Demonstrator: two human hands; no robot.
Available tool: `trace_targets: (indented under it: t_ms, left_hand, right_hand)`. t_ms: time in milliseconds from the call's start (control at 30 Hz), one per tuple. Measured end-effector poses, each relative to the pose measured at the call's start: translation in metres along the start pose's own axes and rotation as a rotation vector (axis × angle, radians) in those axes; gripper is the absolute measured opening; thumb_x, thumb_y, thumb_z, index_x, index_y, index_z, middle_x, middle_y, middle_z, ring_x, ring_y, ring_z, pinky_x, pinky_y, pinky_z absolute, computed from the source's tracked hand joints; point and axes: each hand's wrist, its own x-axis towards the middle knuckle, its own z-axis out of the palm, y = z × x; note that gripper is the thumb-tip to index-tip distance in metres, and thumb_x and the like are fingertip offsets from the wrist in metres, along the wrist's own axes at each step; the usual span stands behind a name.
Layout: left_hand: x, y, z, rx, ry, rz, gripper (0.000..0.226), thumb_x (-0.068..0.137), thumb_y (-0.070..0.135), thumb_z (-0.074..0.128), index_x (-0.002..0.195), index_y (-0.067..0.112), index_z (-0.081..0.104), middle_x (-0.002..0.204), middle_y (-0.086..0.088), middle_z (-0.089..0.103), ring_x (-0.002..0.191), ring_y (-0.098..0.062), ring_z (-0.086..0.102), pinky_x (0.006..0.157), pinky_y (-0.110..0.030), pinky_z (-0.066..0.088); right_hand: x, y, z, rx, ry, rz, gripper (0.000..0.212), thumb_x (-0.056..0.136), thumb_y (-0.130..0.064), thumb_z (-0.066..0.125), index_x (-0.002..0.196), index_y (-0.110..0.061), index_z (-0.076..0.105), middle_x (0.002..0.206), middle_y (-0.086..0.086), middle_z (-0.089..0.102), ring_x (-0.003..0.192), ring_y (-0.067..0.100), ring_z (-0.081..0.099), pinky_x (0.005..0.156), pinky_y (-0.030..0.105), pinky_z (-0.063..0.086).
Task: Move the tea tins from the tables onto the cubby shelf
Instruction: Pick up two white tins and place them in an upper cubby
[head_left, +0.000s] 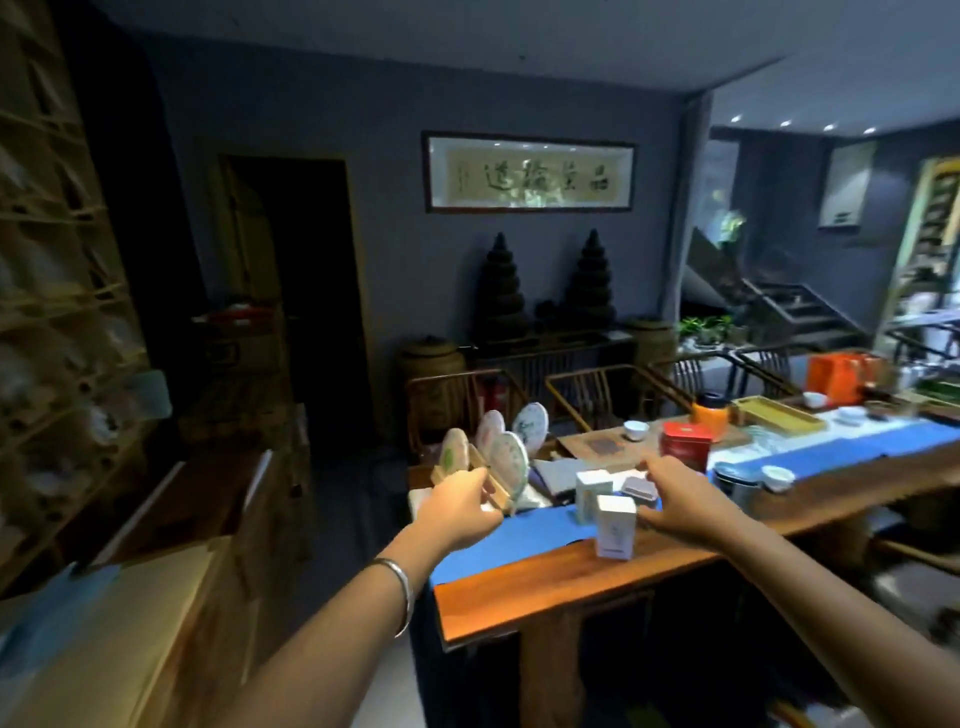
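Both hands are reaching out over the near left end of the long wooden table (571, 582). The left hand (457, 512), with a metal bangle (397, 582) on its wrist, is hanging with fingers curled loosely inward, gripping nothing that can be made out; its fingertips are overlapping the wooden stand of the round tea cakes (498, 452), and contact cannot be confirmed. The right hand (675, 501) is sitting just right of the near white tea tin (615, 527), fingers relaxed and spread; whether it is touching the tin cannot be told, as motion blur is softening the edges.

The near white tea tin is standing upright close to the table's near edge, half on the blue runner (519, 540). A second white tin (592, 493) is standing just behind it. A red tin (685, 446) is standing farther back, partly hidden behind the right hand. An orange tin (709, 415) is sitting beyond that.

The cubby shelf (57, 312) is running along the far left, cut off by the frame edge and heavily blurred; its contents are unreadable. A low wooden cabinet (171, 597) is lying below it. A dark floor aisle is lying open between cabinet and table.
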Motion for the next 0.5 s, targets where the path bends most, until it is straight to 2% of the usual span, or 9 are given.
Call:
trace_targets:
  t_ms: [233,367,500]
  left_hand:
    - [0.096,0.053,0.099,-0.017,-0.086,-0.030,0.036,0.077,0.029,0.058,0.111,0.018,0.057,0.109,-0.003,0.065,0.097,-0.020,0.060,0.082,-0.037,0.053]
    - [0.130,0.056,0.142,-0.004,-0.154,-0.083,0.039,0.078,0.030,0.061,0.115,0.019,0.057,0.111,0.000,0.063,0.098,-0.017,0.059,0.082,-0.034,0.053]
    - [0.172,0.043,0.172,0.015,-0.198,-0.122,0.040,0.078,0.030,0.061,0.116,0.018,0.056,0.111,-0.001,0.063,0.098,-0.017,0.058,0.082,-0.034,0.053]
  right_hand:
    - [0.052,0.123,0.006,0.011,-0.052,0.052,0.047,0.084,-0.030,0.063,0.125,-0.016,0.047,0.124,0.007,0.054,0.112,0.021,0.053,0.086,0.030,0.045]
    - [0.085,0.163,0.031,0.084,-0.111,0.068,0.043,0.081,-0.025,0.062,0.121,-0.014,0.048,0.122,0.007,0.055,0.106,0.021,0.056,0.088,0.036,0.051]
    - [0.121,0.195,0.068,0.123,-0.183,0.092,0.049,0.082,-0.027,0.062,0.127,-0.015,0.047,0.127,0.007,0.055,0.113,0.020,0.056,0.094,0.035,0.049]
